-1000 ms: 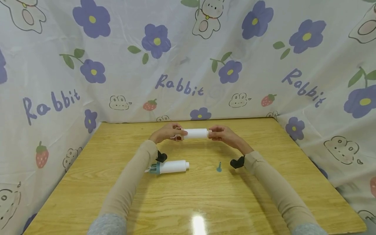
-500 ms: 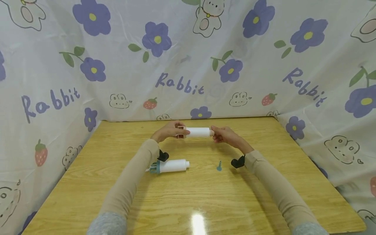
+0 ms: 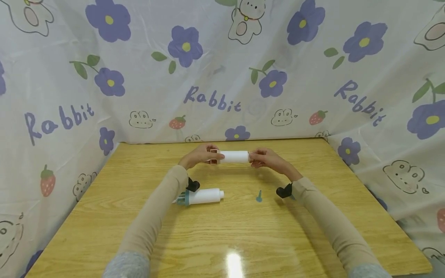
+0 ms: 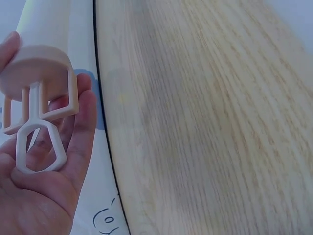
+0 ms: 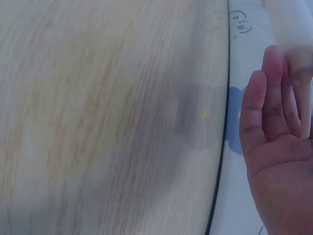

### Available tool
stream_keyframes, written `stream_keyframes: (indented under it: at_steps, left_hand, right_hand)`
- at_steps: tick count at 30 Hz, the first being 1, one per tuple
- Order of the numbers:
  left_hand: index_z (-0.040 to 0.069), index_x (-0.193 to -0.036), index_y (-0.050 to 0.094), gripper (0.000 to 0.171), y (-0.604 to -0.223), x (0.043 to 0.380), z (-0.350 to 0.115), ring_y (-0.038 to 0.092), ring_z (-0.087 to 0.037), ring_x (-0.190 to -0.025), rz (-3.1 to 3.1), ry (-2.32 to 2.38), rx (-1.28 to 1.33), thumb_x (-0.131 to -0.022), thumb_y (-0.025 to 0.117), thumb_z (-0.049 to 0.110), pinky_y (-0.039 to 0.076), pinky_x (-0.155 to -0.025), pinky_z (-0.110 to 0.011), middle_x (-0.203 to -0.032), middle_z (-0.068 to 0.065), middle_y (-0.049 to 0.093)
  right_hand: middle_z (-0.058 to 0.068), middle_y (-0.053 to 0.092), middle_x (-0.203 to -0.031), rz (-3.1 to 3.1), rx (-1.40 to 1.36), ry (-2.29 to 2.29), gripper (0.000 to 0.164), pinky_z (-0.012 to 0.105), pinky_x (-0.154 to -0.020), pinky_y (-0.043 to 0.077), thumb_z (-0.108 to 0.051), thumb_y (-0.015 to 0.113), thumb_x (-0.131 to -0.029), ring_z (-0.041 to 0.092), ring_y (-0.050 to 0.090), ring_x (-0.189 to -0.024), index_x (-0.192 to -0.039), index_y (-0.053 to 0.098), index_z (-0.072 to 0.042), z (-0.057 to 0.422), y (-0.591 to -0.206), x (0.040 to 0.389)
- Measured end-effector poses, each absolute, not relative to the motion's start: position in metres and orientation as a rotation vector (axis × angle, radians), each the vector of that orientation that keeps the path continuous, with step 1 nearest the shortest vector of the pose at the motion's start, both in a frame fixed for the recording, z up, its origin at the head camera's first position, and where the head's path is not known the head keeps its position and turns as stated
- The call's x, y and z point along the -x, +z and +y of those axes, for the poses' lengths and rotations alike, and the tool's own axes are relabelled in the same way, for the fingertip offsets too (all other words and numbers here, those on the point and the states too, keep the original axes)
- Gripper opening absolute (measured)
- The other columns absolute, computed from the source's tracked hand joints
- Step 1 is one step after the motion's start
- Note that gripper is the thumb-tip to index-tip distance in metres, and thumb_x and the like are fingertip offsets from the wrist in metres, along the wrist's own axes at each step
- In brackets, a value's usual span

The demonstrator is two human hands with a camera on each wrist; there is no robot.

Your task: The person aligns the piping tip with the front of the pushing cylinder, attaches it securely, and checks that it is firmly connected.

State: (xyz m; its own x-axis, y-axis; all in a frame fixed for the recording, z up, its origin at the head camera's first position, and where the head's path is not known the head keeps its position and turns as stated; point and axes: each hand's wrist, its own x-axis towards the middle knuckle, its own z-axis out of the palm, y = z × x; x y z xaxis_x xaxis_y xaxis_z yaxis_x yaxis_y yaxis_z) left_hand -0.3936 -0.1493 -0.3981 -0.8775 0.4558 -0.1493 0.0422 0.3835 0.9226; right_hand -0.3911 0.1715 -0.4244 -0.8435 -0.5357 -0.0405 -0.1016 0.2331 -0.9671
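A white tube [image 3: 235, 156] is being gripped by the left hand [image 3: 198, 155], its nozzle [image 5: 304, 81] pinched by the right hand [image 3: 269, 160], with skewing perhaps being risked by uneven pressure.

In the head view, the patterned cloth [image 3: 215, 123] behind the table [image 3: 285, 239] bears the word "Rabbit" three times, in purple, handwriting-like letters with a capital R. The middle "Rabbit" [image 3: 213, 99] slopes gently down to the right; the left "Rabbit" [image 3: 59, 121] climbs to the right; the right "Rabbit" [image 3: 360, 103] runs more steeply down to the right.
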Motion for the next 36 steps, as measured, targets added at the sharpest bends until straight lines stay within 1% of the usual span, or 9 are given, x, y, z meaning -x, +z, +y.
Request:
stream_keyframes:
  at_steps: [6,11,15,18,20,25,29,34,36]
  left_hand:
    - [0.007,-0.125,0.053,0.049,-0.3997,0.3937,-0.1482,0.060,-0.047,-0.113,2.271,1.515,-0.447,-0.089,0.077,0.029,0.046,-0.103,-0.060,-0.109,-0.011,0.063]
    - [0.006,-0.127,0.053,0.051,-0.3988,0.3943,-0.1451,0.062,-0.044,-0.111,2.273,1.515,-0.463,-0.088,0.078,0.029,0.047,-0.102,-0.059,-0.112,-0.012,0.060]
    - [0.006,-0.127,0.053,0.051,-0.3958,0.3936,-0.1439,0.061,-0.046,-0.112,2.280,1.512,-0.454,-0.088,0.077,0.028,0.047,-0.102,-0.058,-0.112,-0.011,0.059]
    - [0.005,-0.127,0.052,0.050,-0.3939,0.3926,-0.1441,0.061,-0.046,-0.112,2.284,1.510,-0.447,-0.089,0.077,0.027,0.047,-0.103,-0.059,-0.110,-0.011,0.059]
    - [0.004,-0.128,0.052,0.051,-0.3932,0.3919,-0.1444,0.061,-0.046,-0.112,2.282,1.514,-0.443,-0.089,0.077,0.026,0.046,-0.102,-0.060,-0.109,-0.011,0.060]
    - [-0.001,-0.132,0.049,0.056,-0.3939,0.3915,-0.1463,0.058,-0.050,-0.116,2.268,1.517,-0.445,-0.090,0.076,0.025,0.045,-0.103,-0.061,-0.109,-0.011,0.060]
    - [0.000,-0.130,0.051,0.054,-0.3960,0.3923,-0.1472,0.058,-0.050,-0.115,2.278,1.507,-0.459,-0.090,0.076,0.027,0.045,-0.103,-0.062,-0.108,-0.011,0.062]
    - [0.008,-0.118,0.055,0.042,-0.3966,0.3915,-0.1455,0.058,-0.051,-0.115,2.279,1.504,-0.465,-0.088,0.077,0.028,0.044,-0.103,-0.062,-0.104,-0.010,0.064]
    - [0.008,-0.117,0.055,0.041,-0.3956,0.3907,-0.1441,0.057,-0.052,-0.115,2.271,1.506,-0.475,-0.088,0.077,0.028,0.045,-0.102,-0.062,-0.104,-0.010,0.064]
  right_hand:
    - [0.005,0.069,-0.090,2.130,0.533,-1.652,0.051,0.058,-0.099,0.049,-0.035,0.048,-0.106,0.027,0.070,-0.089,-0.119,0.057,0.013,0.1699,-0.4245,0.3919]
    - [0.001,0.068,-0.072,2.212,0.477,-1.573,0.071,0.048,-0.081,0.059,-0.049,0.039,-0.106,0.022,0.068,-0.071,-0.111,0.059,0.019,0.1707,-0.4255,0.3920]
    - [0.017,0.072,-0.100,2.229,0.449,-1.547,0.079,0.050,-0.088,0.057,-0.060,0.033,-0.104,0.037,0.070,-0.093,-0.125,0.057,0.012,0.1711,-0.4251,0.3939]
    - [0.027,0.057,-0.131,2.191,0.485,-1.605,0.064,0.057,-0.103,0.048,-0.051,0.038,-0.106,0.045,0.061,-0.116,-0.139,0.047,0.003,0.1710,-0.4230,0.3938]
    - [0.027,0.051,-0.137,2.153,0.523,-1.655,0.053,0.061,-0.108,0.042,-0.037,0.046,-0.106,0.043,0.059,-0.120,-0.143,0.042,0.002,0.1713,-0.4215,0.3927]
    - [0.018,0.060,-0.123,2.127,0.580,-1.691,0.045,0.063,-0.107,0.040,-0.020,0.058,-0.102,0.031,0.063,-0.111,-0.137,0.047,0.006,0.1718,-0.4199,0.3899]
    - [0.012,0.068,-0.105,2.156,0.573,-1.657,0.047,0.061,-0.103,0.046,-0.030,0.054,-0.104,0.031,0.067,-0.099,-0.128,0.056,0.010,0.1713,-0.4203,0.3900]
    - [0.007,0.069,-0.083,2.188,0.496,-1.563,0.066,0.057,-0.095,0.052,-0.046,0.040,-0.107,0.029,0.069,-0.083,-0.117,0.059,0.016,0.1704,-0.4220,0.3901]
    - [0.009,0.070,-0.085,2.214,0.461,-1.532,0.073,0.056,-0.094,0.053,-0.052,0.035,-0.106,0.033,0.069,-0.086,-0.118,0.059,0.016,0.1704,-0.4218,0.3901]
